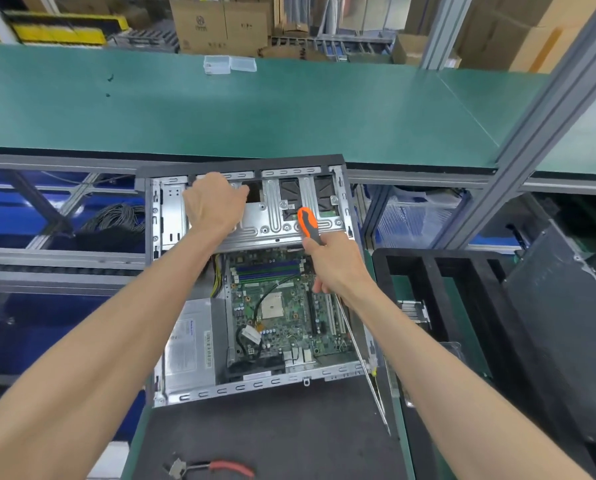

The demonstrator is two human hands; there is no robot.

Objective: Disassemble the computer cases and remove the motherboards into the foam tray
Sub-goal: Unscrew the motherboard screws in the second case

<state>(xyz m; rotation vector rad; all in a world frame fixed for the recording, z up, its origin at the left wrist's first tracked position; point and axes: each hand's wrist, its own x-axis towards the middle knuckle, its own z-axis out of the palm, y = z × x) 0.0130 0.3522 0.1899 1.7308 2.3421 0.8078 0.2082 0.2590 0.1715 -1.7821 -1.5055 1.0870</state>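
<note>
On the bench: computer case (255,282) lies on its side with the open face up, so everything inside can be reached from above; it sits on a dark mat near the front edge.
Left hand: left hand (213,202) rests on the metal drive cage (272,216) at the far end of the case, fingers curled over its top edge. I'd say it steadies the chassis or readies the cage for lifting, since that cage overhangs the board's far edge.
Right hand: right hand (334,265) is wrapped round a long screwdriver (308,223), orange handle sticking up past the knuckles, thin shaft trailing back toward the person. Held reversed like that, the tip is not on any screw; it looks parked in the palm while the other hand works.
Motherboard: motherboard (282,306) is seated in the case, flat, cables across it, beside the grey power supply (189,344).
Foam tray: black foam tray (438,306) stands just right of the case, slots facing up, close enough for a short carry.
Pliers: red-handled pliers (213,467) lie on the mat at the near edge, within reach but untouched.
Stage: board not yet out; the cage seems to be the obstacle in hand.
</note>
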